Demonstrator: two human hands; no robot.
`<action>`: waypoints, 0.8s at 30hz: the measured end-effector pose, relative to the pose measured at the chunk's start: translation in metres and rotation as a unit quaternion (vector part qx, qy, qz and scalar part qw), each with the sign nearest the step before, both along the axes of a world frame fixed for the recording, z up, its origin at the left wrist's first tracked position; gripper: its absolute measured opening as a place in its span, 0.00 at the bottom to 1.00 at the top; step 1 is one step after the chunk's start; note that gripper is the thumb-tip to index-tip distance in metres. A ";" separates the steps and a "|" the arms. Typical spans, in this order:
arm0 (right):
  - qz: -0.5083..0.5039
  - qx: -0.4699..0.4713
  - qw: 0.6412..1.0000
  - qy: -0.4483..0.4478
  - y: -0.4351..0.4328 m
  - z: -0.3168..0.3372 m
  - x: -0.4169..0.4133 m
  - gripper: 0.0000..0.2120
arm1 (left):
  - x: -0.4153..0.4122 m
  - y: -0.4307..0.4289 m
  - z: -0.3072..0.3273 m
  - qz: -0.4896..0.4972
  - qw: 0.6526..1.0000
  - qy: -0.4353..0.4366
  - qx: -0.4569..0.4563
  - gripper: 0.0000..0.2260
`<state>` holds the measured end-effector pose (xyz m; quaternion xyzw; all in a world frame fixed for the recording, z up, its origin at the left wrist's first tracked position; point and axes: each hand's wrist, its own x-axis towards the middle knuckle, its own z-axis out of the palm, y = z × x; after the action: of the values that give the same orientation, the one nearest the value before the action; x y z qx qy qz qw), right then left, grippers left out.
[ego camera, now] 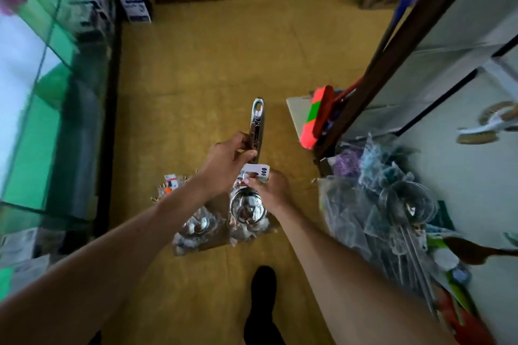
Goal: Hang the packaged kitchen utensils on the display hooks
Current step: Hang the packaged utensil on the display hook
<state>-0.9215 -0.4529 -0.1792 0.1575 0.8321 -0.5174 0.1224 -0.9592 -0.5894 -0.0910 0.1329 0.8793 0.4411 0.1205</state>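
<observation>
Both hands were on one steel ladle (257,120), mid-scene above floor. Left hand (228,162) curled round handle, right hand (270,187) pinched white hang card (256,171) beside bowl. Looked stiff, lightish, shiny, so prob slippery. Best hold imo: handle, leaving slotted far end free. Spare packaged ladles (196,228) lay nearer, on floor.

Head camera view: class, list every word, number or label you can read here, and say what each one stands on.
"000": three dark rounded marks, possibly numerals, on the white header card pinched by the right hand.
Blue and white box by the far shelves: print too blurred.
Orange and white label on a floor packet: too blurred.
Ladle handle gripped by the left hand: nothing readable.
</observation>
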 end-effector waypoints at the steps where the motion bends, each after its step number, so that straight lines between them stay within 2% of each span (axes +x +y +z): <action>1: 0.013 0.003 1.000 0.002 0.004 -0.003 -0.012 0.13 | -0.011 0.002 -0.007 0.010 1.000 -0.005 0.002 0.05; 5: 0.044 -0.014 0.999 -0.029 0.018 -0.056 -0.075 0.14 | -0.078 0.011 -0.070 0.080 0.996 -0.044 0.011 0.03; 8: 0.031 -0.055 0.996 -0.064 0.020 -0.102 -0.095 0.17 | -0.110 0.010 -0.130 0.158 0.983 -0.092 0.035 0.03; 12: -0.016 -0.098 0.990 -0.103 0.010 -0.178 -0.104 0.15 | -0.140 0.011 -0.218 0.234 0.955 -0.179 0.038 0.13; 17: -0.039 -0.104 0.979 -0.170 -0.001 -0.286 -0.095 0.06 | -0.147 0.014 -0.344 0.262 0.930 -0.259 0.001 0.16; 22: -0.053 -0.072 0.974 -0.206 -0.005 -0.371 -0.075 0.06 | -0.131 0.015 -0.434 0.287 0.904 -0.312 -0.047 0.16; 24: -0.049 -0.049 0.972 -0.225 -0.007 -0.392 -0.070 0.09 | -0.126 0.014 -0.455 0.299 0.897 -0.319 -0.065 0.15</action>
<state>-0.9915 -0.4601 -0.5708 0.3042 0.7484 -0.5138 0.2890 -1.0852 -0.5758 -0.5464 -0.2926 0.8184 0.4173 0.2655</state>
